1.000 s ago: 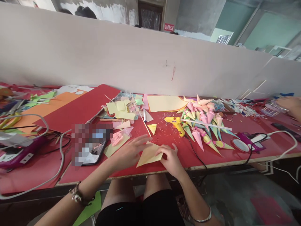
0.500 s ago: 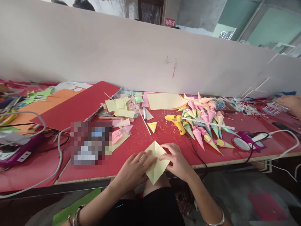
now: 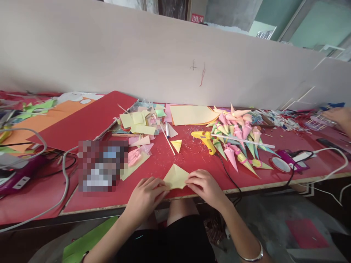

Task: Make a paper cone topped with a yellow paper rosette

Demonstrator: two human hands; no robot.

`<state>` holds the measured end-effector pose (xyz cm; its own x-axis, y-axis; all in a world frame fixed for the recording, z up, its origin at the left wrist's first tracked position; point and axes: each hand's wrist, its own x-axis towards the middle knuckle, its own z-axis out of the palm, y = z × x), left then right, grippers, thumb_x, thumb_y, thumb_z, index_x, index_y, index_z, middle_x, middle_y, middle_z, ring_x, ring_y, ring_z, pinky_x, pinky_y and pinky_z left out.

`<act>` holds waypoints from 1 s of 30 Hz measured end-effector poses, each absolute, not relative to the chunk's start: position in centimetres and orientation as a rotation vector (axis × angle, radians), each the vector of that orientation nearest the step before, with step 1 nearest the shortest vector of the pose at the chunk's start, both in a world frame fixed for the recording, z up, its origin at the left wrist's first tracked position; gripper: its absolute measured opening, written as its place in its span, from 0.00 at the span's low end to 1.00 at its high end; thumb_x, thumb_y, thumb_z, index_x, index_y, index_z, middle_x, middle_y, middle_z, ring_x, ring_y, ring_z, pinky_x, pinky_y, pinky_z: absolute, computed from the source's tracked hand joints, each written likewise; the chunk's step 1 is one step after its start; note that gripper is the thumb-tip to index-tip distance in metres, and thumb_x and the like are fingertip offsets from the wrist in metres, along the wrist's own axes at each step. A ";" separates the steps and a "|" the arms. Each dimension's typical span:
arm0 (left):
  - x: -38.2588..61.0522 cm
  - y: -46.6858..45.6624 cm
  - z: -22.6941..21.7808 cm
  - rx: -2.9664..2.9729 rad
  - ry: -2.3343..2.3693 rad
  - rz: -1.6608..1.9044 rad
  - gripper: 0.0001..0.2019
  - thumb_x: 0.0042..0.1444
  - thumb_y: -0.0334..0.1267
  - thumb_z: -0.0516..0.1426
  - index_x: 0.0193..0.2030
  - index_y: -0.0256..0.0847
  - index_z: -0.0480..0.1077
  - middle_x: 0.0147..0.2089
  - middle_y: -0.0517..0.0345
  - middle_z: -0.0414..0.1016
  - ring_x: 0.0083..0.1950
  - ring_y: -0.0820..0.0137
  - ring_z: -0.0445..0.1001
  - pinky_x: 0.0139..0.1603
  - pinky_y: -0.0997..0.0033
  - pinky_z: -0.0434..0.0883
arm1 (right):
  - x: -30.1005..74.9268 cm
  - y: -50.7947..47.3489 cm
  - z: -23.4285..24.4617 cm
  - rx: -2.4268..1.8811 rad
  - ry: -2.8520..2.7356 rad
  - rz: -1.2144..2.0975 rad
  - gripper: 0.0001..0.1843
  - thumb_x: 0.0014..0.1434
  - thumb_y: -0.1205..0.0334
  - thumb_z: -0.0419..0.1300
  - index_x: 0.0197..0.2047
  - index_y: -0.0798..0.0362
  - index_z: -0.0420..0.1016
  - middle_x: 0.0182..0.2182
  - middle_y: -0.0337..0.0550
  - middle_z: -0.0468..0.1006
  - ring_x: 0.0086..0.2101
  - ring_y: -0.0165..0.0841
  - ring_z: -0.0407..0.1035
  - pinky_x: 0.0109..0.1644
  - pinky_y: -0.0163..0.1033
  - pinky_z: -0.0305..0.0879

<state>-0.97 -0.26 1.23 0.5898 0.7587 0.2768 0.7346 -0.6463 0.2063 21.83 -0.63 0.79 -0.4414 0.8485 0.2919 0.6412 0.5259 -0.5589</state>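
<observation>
A pale yellow sheet of paper [image 3: 176, 177] with a crease down its middle is held at the table's front edge. My left hand [image 3: 149, 193] pinches its left corner between thumb and fingers. At the opposite corner, my right hand [image 3: 203, 184] grips the paper the same way. Beyond it lies a small folded yellow paper triangle [image 3: 177, 146], beside a thin stick [image 3: 168, 140] and a capped pen [image 3: 167, 129]. A yellow glue gun [image 3: 205, 140] with a clear glue stick rests to the right, against a heap of coloured paper cones [image 3: 238, 137].
Paper scraps [image 3: 139, 122] pile up at the back left, near a large red board [image 3: 90, 118]. A blurred-out device [image 3: 102, 166] lies left of my hands. Purple power strips [image 3: 294, 160] and white cables flank the space. Another person's hand [image 3: 338, 117] is at far right.
Both hands have moved apart to opposite corners of the yellow paper. The sheet has gone from above my lap up onto the table edge, and its lower part now bends.
</observation>
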 end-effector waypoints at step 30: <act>0.6 0.3 1.9 2.507 1.806 0.104 0.17 0.59 0.43 0.43 0.26 0.39 0.66 0.24 0.57 0.70 0.25 0.68 0.70 0.20 0.75 0.55 | 19.3 1.1 -0.1 -1.690 -2.234 0.029 0.11 0.55 0.66 0.53 0.21 0.53 0.61 0.23 0.38 0.66 0.28 0.31 0.60 0.30 0.35 0.49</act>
